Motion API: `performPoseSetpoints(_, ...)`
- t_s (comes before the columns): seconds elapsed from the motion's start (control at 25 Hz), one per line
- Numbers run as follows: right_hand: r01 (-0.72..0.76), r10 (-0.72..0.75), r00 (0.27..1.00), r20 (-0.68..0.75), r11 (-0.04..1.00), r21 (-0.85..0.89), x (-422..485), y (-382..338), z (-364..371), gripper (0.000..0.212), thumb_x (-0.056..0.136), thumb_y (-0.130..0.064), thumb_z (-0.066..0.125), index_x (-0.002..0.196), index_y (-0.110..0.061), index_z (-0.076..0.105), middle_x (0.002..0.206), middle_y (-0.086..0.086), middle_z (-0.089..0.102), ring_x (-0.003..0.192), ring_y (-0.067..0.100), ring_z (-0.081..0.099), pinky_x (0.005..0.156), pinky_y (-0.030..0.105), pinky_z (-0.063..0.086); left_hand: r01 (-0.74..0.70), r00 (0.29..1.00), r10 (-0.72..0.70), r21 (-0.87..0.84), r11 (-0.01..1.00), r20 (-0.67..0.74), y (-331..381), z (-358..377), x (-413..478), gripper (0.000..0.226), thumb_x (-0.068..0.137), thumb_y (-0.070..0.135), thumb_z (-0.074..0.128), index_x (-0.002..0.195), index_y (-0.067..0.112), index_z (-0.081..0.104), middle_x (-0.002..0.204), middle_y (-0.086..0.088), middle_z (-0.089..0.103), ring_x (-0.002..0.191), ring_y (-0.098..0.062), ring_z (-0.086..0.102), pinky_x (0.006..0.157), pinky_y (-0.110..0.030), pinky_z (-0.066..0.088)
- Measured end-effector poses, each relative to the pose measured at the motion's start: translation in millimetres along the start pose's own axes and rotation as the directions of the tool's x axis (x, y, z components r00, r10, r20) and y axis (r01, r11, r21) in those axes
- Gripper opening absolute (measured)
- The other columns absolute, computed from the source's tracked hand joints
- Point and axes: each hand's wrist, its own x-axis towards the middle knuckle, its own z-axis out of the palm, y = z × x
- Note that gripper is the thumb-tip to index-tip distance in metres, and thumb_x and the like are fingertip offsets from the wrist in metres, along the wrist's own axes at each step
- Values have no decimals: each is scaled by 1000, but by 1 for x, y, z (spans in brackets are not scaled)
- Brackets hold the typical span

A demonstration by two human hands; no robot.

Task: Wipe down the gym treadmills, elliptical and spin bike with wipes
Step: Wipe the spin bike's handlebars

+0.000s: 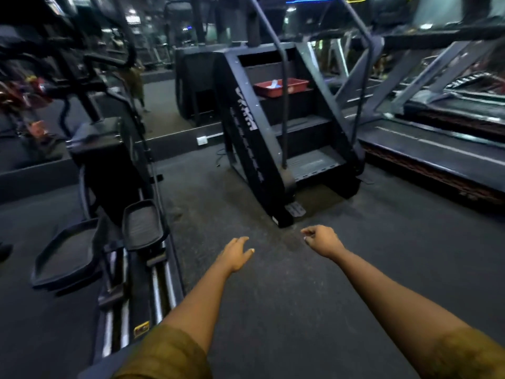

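Note:
Both my arms reach forward over the dark gym floor. My left hand (237, 253) has straight, relaxed fingers and holds nothing. My right hand (321, 240) hangs with loosely curled fingers and is also empty. A black elliptical (109, 170) with two foot pedals stands to my left. To my right runs a treadmill (437, 157) with a dark belt. Straight ahead, a red tray (289, 87) holding something white sits on an upper step of a black stair-climber machine (276, 138).
A mirror wall (164, 105) runs behind the machines, with a white outlet (201, 140) at its base and a cable on the floor beside it. A second treadmill (461, 105) lies further right. Open rubber floor (300, 283) stretches between the elliptical and the treadmill.

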Motion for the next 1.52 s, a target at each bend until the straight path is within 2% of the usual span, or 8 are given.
performPoseSetpoints(0.16, -103, 103, 994, -24, 995, -15, 109, 40, -58, 27, 94, -18, 51, 118, -15, 63, 117, 7, 65, 103, 23, 60, 79, 29, 45, -90, 994, 86, 56, 994, 65, 61, -14, 140, 55, 100, 34, 45, 147, 10, 31, 148, -15, 36, 136, -28, 36, 109, -33, 32)
performPoseSetpoints(0.28, -161, 160, 986, -43, 986, -44, 181, 71, -91, 28, 94, -19, 51, 119, -15, 63, 120, 6, 64, 110, 24, 58, 88, 31, 45, -150, 982, 138, 97, 984, 128, 105, -17, 237, 54, 100, 35, 44, 147, 11, 31, 146, -14, 37, 133, -29, 39, 108, -35, 34)
performPoseSetpoints(0.44, -177, 168, 983, -73, 974, -139, 291, 116, -140, 32, 94, -21, 50, 123, -15, 60, 127, 6, 60, 118, 23, 53, 97, 29, 40, -224, 964, 197, 150, 963, 177, 166, -22, 369, 54, 100, 35, 44, 147, 11, 31, 147, -13, 35, 134, -30, 37, 109, -36, 33)
performPoseSetpoints(0.56, -196, 197, 980, -17, 962, -191, 381, 142, -183, 39, 95, -26, 50, 132, -14, 52, 135, 7, 53, 125, 23, 47, 98, 26, 36, -245, 954, 207, 167, 955, 215, 212, -30, 479, 55, 100, 35, 44, 147, 11, 30, 149, -13, 35, 136, -28, 35, 111, -36, 32)
performPoseSetpoints(0.84, -195, 196, 980, -22, 953, -234, 566, 191, -275, 45, 94, -28, 52, 136, -13, 47, 139, 8, 48, 127, 25, 45, 103, 33, 38, -263, 947, 215, 191, 946, 238, 310, -49, 676, 52, 99, 34, 45, 144, 8, 36, 147, -14, 40, 134, -29, 39, 108, -35, 34)
performPoseSetpoints(1.04, -20, 39, 998, 55, 950, -311, 714, 204, -326, 55, 93, -39, 51, 141, -14, 39, 148, 10, 34, 133, 25, 36, 108, 32, 29, -218, 967, 191, 167, 961, 167, 343, -67, 806, 57, 100, 36, 44, 148, 9, 29, 150, -15, 33, 138, -28, 33, 112, -35, 30)
performPoseSetpoints(1.24, 217, -112, 954, 280, 899, -381, 886, 192, -393, 68, 92, -47, 50, 147, -16, 26, 155, 10, 15, 142, 24, 18, 114, 32, 19, -45, 998, 41, 100, 994, 41, 373, -106, 927, 57, 99, 35, 47, 147, 10, 32, 150, -14, 34, 138, -26, 33, 111, -31, 28)
performPoseSetpoints(1.52, 417, -298, 899, 322, 808, -416, 1074, 129, -435, 60, 95, -37, 49, 146, -12, 28, 151, 14, 22, 135, 30, 32, 108, 30, 25, 157, 980, -164, -60, 986, -116, 366, -179, 1053, 55, 99, 33, 48, 146, 9, 34, 149, -12, 36, 135, -26, 38, 110, -34, 33)
